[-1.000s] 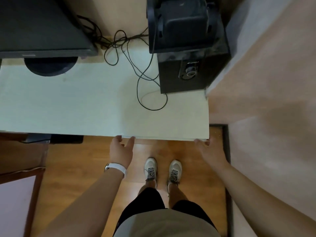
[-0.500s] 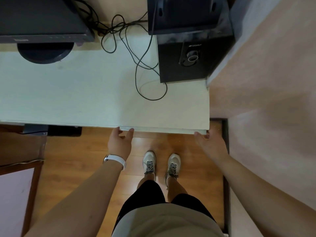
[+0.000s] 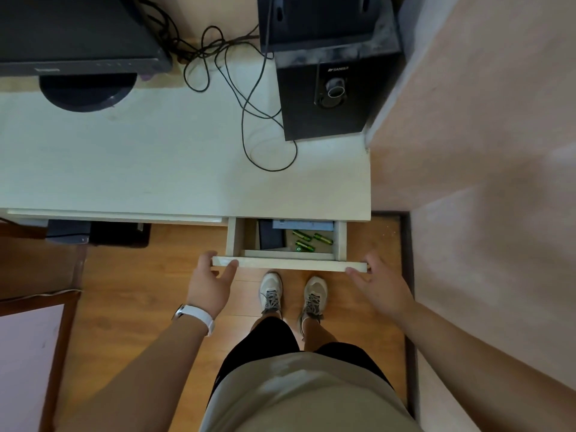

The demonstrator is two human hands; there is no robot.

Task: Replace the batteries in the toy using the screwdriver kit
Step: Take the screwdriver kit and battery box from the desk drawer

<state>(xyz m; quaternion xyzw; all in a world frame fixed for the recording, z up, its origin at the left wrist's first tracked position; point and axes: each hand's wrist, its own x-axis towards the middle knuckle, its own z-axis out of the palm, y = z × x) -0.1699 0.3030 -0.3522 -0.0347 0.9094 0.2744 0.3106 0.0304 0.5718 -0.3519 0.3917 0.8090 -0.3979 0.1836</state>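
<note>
Left grip [image 3: 209, 285], right grip [image 3: 381, 283]: a pinch on each end of the pale wooden drawer front [image 3: 290, 263].

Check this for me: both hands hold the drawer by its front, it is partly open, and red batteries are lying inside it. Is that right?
Not quite. The batteries are green, not red, as the head view shows. The rest holds: the left hand and the right hand hold the drawer by its front, it is partly open, and the batteries lie inside it.

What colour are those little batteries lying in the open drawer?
Green. The batteries show best in the head view, inside the drawer.
</note>
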